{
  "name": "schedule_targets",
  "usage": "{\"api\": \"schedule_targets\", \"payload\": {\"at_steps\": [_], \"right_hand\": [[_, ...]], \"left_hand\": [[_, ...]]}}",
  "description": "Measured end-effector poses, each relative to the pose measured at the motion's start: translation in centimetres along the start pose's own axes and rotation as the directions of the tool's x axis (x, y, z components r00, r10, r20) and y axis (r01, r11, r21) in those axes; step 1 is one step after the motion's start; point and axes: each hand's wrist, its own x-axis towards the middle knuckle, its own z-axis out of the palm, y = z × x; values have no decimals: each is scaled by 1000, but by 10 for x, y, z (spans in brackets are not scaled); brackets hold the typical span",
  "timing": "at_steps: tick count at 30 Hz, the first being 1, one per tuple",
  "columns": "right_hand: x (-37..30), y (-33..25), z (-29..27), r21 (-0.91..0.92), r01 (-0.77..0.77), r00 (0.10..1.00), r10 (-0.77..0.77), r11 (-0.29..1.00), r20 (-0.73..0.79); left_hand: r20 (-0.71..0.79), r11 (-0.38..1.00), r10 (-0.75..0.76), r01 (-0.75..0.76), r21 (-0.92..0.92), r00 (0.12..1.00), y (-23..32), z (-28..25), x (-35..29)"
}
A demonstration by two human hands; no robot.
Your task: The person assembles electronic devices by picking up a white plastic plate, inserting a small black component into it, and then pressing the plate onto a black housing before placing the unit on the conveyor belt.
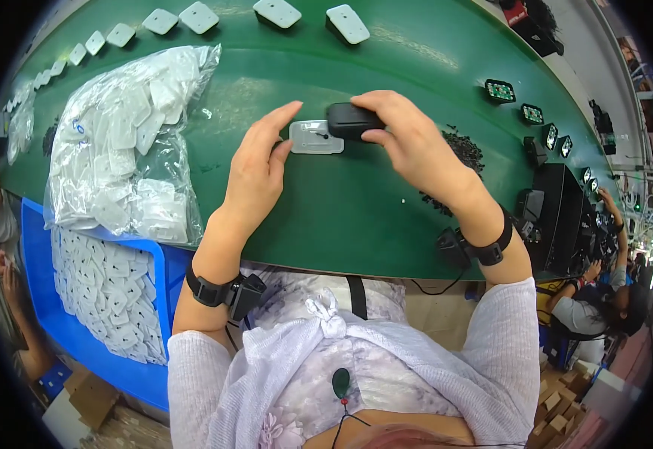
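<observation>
My right hand (405,138) grips a black rounded box-shaped housing (352,121) between thumb and fingers. Under the housing's left end lies a translucent white plastic cover (315,144) on the green table, with a small dark piece (324,136) on it. My left hand (259,161) is just left of the cover, thumb and fingers apart, with nothing between them. The thumb tip is close to the cover's left edge; whether it touches I cannot tell. The underside of the housing is hidden.
A clear bag of white covers (128,142) lies at the left, above a blue bin (160,284) of similar parts. Small black pieces (462,150) are heaped at the right. White-topped units (349,24) line the table's far edge; circuit-board units (500,91) stand far right. Other people work at both sides.
</observation>
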Motion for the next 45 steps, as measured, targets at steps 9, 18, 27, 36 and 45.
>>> {"api": "schedule_targets", "payload": {"at_steps": [9, 18, 27, 36, 45], "right_hand": [[15, -15, 32, -90, 98, 992, -90, 991, 88], [10, -15, 49, -280, 142, 990, -141, 949, 25], [4, -21, 52, -419, 166, 983, -185, 893, -5], [-2, -29, 68, -437, 68, 982, -137, 897, -127], [-1, -17, 65, -381, 58, 987, -109, 923, -115]], "left_hand": [[-5, 996, 76, -76, 41, 997, -7, -3, -8], [92, 906, 165, -188, 380, 982, -9, -1, -11], [133, 772, 186, -229, 593, 973, 2, 0, -17], [168, 692, 208, -266, 671, 964, 3, -6, -18], [188, 640, 209, -280, 716, 960, 6, 3, -18]]}}
